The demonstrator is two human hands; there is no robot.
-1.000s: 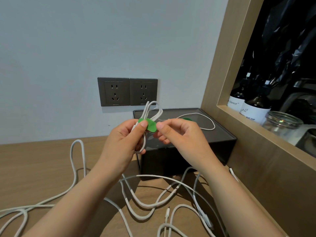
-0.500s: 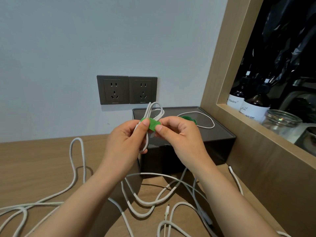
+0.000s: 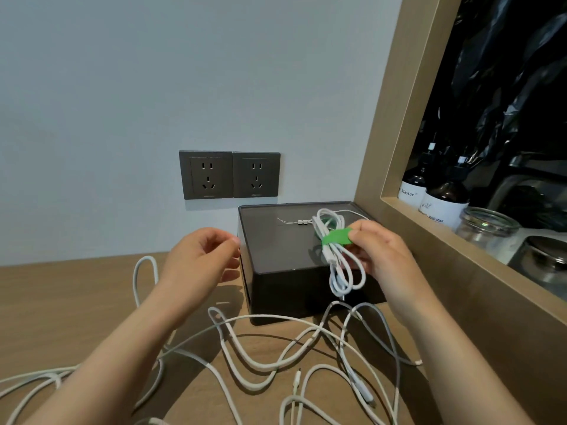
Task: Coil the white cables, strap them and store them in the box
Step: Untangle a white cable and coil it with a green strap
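Note:
My right hand (image 3: 383, 256) grips a coiled white cable (image 3: 340, 265) bound with a green strap (image 3: 337, 236), held just above the front right of the dark box (image 3: 276, 286). The box's lid is closed, and another white cable with a green strap lies on it behind the coil. My left hand (image 3: 199, 256) hovers by the box's left side, fingers loosely curled and holding nothing. Several loose white cables (image 3: 245, 357) sprawl over the wooden desk in front of the box.
Two dark wall sockets (image 3: 229, 174) sit behind the box. To the right, a wooden-framed niche (image 3: 429, 240) holds brown soap bottles (image 3: 445, 200) and a glass jar (image 3: 486, 227). Loose cable runs off the desk's left front.
My left hand has let go of the strapped coil and moved left. My right hand has carried the coil to the right, over the box.

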